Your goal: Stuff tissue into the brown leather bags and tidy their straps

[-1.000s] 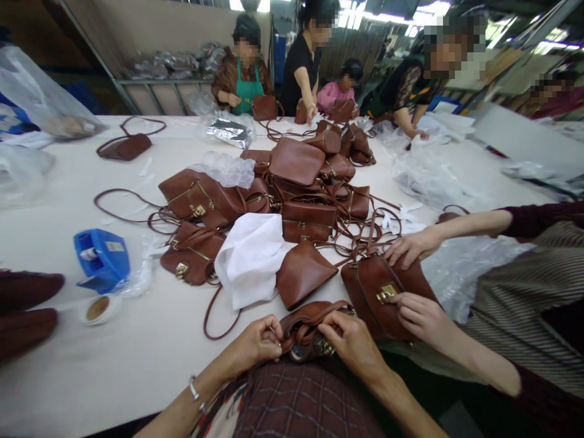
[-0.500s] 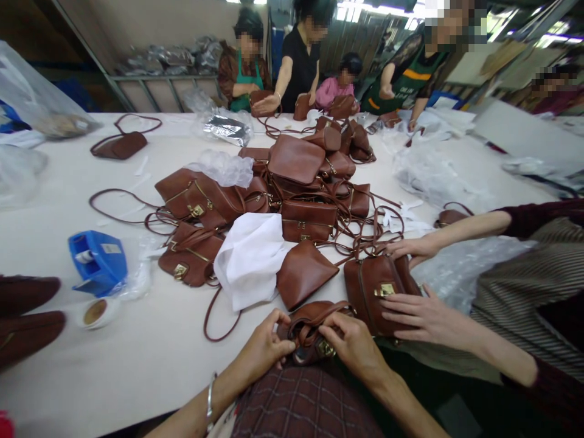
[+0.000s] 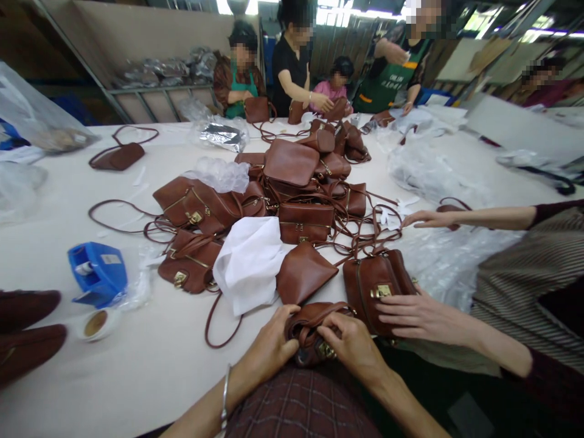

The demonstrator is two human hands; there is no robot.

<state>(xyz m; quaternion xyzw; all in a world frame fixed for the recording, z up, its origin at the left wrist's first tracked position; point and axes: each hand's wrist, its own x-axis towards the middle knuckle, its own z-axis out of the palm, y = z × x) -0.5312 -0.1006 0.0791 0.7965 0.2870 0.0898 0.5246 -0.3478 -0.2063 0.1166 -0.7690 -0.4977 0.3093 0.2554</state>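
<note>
A small brown leather handbag (image 3: 314,316) with a gold clasp rests at the table's near edge, against my lap. My left hand (image 3: 276,337) grips its left side, thumb near the opening. On the right, my right hand (image 3: 349,340) pinches the brown strap by the clasp, fingers closed. Just beyond lies a plain brown leather piece or bag (image 3: 303,274), beside a crumpled white sheet (image 3: 249,261). To the right stands another brown handbag (image 3: 369,286) with a gold lock, under a co-worker's hand (image 3: 415,313).
A pile of brown handbags (image 3: 292,164) with tangled straps fills the table's middle. At left are a blue tape dispenser (image 3: 98,274) and a small round tub (image 3: 95,325). Clear plastic (image 3: 447,255) lies at right. Several people stand or sit across the table.
The co-worker's upper hand has left the right-hand bag and reaches over the table. My left hand has shifted slightly on the bag's side. People across the table have moved their arms.
</note>
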